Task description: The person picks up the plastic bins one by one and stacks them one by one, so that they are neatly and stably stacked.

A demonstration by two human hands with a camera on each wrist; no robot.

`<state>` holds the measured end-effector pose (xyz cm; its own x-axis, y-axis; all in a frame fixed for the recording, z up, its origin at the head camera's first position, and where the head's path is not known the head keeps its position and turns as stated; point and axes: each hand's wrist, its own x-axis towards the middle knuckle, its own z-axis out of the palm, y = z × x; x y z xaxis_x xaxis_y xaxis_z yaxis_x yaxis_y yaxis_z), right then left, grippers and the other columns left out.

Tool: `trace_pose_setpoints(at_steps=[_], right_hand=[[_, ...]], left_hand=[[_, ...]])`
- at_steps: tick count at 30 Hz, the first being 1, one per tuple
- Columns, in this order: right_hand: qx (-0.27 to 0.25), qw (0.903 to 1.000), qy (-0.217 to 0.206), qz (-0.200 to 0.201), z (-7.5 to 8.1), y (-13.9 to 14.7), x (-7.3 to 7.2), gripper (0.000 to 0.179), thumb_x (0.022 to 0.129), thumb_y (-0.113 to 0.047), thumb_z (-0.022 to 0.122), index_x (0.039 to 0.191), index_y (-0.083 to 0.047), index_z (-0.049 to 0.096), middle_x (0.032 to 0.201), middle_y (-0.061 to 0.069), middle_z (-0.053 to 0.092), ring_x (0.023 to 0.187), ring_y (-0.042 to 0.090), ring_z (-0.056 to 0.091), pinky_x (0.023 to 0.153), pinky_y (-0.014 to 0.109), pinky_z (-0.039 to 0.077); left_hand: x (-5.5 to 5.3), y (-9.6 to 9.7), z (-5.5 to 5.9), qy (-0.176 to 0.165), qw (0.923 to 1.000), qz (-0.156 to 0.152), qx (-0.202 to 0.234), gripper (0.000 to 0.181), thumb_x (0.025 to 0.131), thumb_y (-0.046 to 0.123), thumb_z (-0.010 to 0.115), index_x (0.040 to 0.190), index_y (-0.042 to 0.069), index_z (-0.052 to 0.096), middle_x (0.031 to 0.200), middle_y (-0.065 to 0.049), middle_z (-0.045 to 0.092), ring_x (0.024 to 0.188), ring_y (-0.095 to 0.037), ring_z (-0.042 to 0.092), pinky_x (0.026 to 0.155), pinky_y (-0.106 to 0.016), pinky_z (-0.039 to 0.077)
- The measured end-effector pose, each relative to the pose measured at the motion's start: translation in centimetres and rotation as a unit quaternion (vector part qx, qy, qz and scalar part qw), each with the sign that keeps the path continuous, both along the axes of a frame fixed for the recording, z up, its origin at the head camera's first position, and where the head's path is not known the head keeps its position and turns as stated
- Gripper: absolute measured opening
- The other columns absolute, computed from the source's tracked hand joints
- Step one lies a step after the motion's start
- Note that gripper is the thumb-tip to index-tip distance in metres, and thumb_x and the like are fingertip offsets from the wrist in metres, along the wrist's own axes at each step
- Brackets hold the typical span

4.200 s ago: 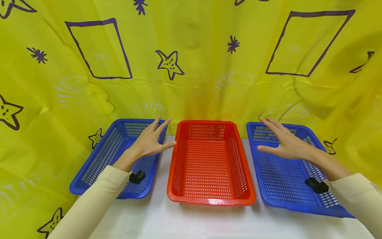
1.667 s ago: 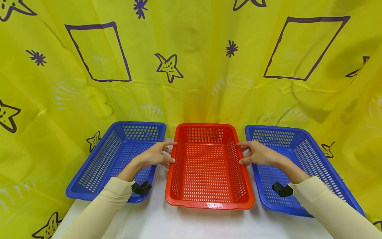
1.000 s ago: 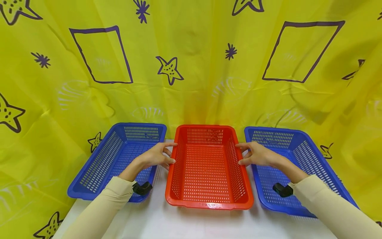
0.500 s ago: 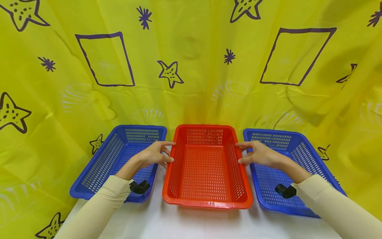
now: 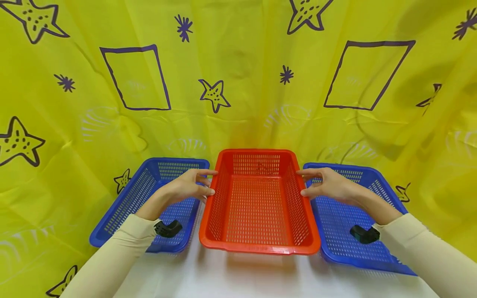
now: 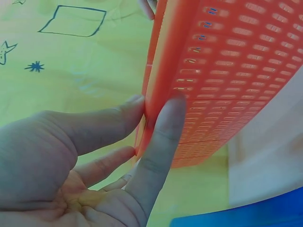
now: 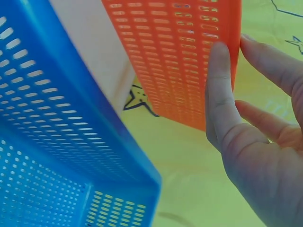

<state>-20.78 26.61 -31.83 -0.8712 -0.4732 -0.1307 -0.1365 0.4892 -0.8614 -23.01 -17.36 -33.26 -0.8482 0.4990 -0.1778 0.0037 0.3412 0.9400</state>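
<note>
Between two blue baskets is a red perforated plastic basket [image 5: 257, 211] with nothing in it, held above the white tabletop. My left hand [image 5: 188, 185] pinches its left rim, thumb on the outer edge and fingers under the lip. On the opposite rim, my right hand [image 5: 329, 185] pinches in the same way. The left wrist view shows a finger lying along the slotted red side wall [image 6: 236, 61], with the thumb at the rim. In the right wrist view a finger presses the outside of the red wall [image 7: 165, 52] under the rim.
A blue basket [image 5: 112, 209] stands to the left, partly behind my left forearm. Another blue basket [image 5: 363, 256] stands to the right, under my right forearm. The white tabletop [image 5: 257, 277] runs along the front. A yellow patterned curtain [image 5: 246, 124] hangs close behind.
Both hands came down from above the blue baskets and took hold of the red basket's rims. In the last half second the red basket has risen off the table.
</note>
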Motion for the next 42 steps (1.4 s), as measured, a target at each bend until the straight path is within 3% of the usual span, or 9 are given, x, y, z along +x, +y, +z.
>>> trace_pose_setpoints(at_steps=[7, 15, 24, 31, 42], right_hand=[[-0.012, 0.9999, 0.009, -0.002, 1.5, -0.1, 0.0, 0.074, 0.093, -0.015, 0.078, 0.155, 0.002, 0.041, 0.133, 0.028, 0.052, 0.097, 0.030, 0.073, 0.088, 0.034, 0.058], [0.011, 0.9997, 0.022, 0.003, 2.9, -0.4, 0.2, 0.075, 0.093, -0.022, 0.078, 0.156, -0.002, 0.041, 0.135, 0.026, 0.052, 0.101, 0.028, 0.071, 0.092, 0.044, 0.057], [0.012, 0.9995, 0.030, 0.000, 3.3, -1.7, -0.1, 0.075, 0.092, -0.023, 0.079, 0.155, -0.002, 0.043, 0.130, 0.025, 0.056, 0.100, 0.029, 0.071, 0.087, 0.035, 0.059], [0.003, 0.9993, 0.036, 0.008, 3.7, -3.5, -0.2, 0.076, 0.092, -0.022, 0.080, 0.155, -0.003, 0.042, 0.135, 0.024, 0.056, 0.097, 0.028, 0.073, 0.093, 0.045, 0.058], [-0.032, 0.9993, 0.018, 0.008, 3.9, -7.8, -0.8, 0.075, 0.093, -0.015, 0.078, 0.156, -0.003, 0.041, 0.136, 0.025, 0.052, 0.091, 0.030, 0.076, 0.093, 0.043, 0.059]], left_hand=[[0.1, -0.5, 1.9, 0.000, 0.9999, -0.002, 0.015, 0.068, 0.094, -0.004, 0.070, 0.155, 0.005, 0.043, 0.112, -0.021, 0.054, 0.089, -0.026, 0.070, 0.079, -0.045, 0.063], [0.4, -0.8, 3.9, 0.001, 1.0000, 0.003, 0.009, 0.067, 0.094, -0.004, 0.070, 0.155, 0.006, 0.043, 0.117, -0.024, 0.053, 0.089, -0.028, 0.072, 0.082, -0.048, 0.062], [0.4, -2.2, 4.7, 0.014, 0.9999, -0.001, -0.003, 0.067, 0.094, -0.002, 0.071, 0.155, 0.003, 0.042, 0.116, -0.025, 0.056, 0.091, -0.030, 0.073, 0.083, -0.047, 0.062], [0.4, -4.3, 5.3, 0.024, 0.9996, -0.002, -0.011, 0.067, 0.094, -0.003, 0.070, 0.155, -0.001, 0.041, 0.116, -0.026, 0.058, 0.091, -0.030, 0.073, 0.082, -0.047, 0.062], [0.9, -8.1, 6.7, 0.035, 0.9990, -0.004, -0.026, 0.070, 0.094, -0.004, 0.069, 0.155, -0.006, 0.035, 0.113, -0.025, 0.060, 0.088, -0.027, 0.072, 0.080, -0.043, 0.063]])
